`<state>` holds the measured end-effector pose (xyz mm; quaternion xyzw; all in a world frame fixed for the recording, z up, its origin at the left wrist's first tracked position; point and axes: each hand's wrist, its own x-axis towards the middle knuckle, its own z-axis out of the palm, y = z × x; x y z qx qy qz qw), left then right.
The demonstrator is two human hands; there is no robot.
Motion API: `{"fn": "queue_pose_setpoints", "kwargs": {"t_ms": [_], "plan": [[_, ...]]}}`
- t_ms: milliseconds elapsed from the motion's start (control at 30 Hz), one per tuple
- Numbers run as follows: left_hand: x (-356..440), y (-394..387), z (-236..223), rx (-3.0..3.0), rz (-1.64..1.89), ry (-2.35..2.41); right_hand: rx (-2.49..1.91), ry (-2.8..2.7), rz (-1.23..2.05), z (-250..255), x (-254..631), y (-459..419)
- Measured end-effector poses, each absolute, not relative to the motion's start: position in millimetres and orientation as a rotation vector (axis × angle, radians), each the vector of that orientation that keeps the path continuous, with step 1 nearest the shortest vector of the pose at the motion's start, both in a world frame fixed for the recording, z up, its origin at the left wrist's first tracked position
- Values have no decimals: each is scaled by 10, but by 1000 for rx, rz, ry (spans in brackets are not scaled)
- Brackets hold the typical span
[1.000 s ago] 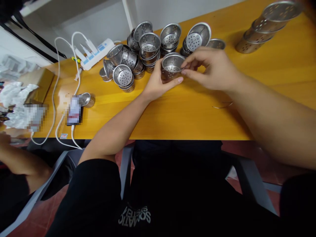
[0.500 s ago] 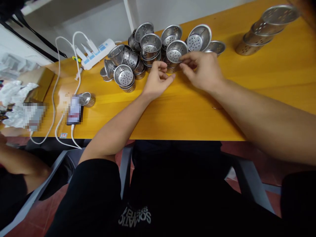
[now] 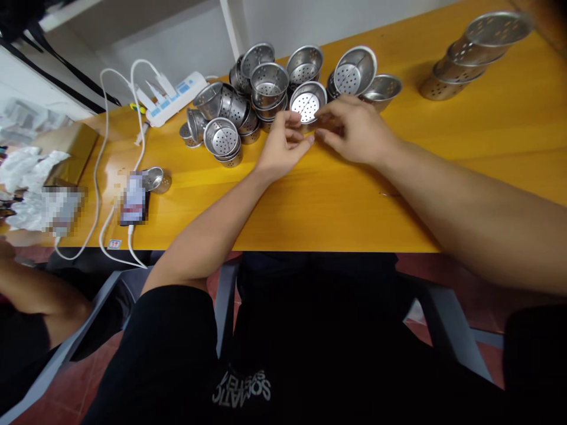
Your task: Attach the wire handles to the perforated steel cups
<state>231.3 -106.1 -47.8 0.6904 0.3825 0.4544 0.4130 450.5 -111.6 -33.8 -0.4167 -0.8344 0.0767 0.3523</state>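
A perforated metal cup [image 3: 305, 106] stands tilted on the table between my hands, its mouth and holed base facing me. My right hand [image 3: 354, 130] has its thumb and fingertips at the cup's right side, pinching it low near the wall; the contact is partly hidden. Just left of the cup is my left hand [image 3: 283, 147], thumb and fingers apart, with nothing in it. Behind them are more such cups: a nested stack [image 3: 269, 85], a cup [image 3: 305, 64], a tilted cup [image 3: 354, 71] and a leaning cup [image 3: 383, 90].
More cups [image 3: 221, 137] cluster at the left. A leaning stack [image 3: 469, 53] stands far right. A power strip [image 3: 177, 97] with white cables, a phone [image 3: 134, 198] and a single cup [image 3: 158, 180] lie on the left. Another person's arm [image 3: 39, 289] shows at the left edge.
My left hand has let go of the cup and drawn slightly away. The cup, held between both hands earlier, now stands tilted on the table; my right hand has moved left and down with it.
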Motion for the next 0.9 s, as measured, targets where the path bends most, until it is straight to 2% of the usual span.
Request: {"fn": "queue_pose_setpoints", "kwargs": {"t_ms": [133, 400, 700, 900], "plan": [[2313, -1084, -455, 1749, 1137, 956, -1089, -2142, 218, -337, 4518, -1111], [2321, -1077, -473, 1767, 1153, 981, -1075, -2062, 230, -667, 4692, -837], [2314, -1066, -478, 1765, 1149, 973, -1110, -2076, 183, -273, 4524, -1122], [2314, -1097, -453, 1754, 1071, 951, -1108, -2061, 299, -247, 4472, -1174]]}}
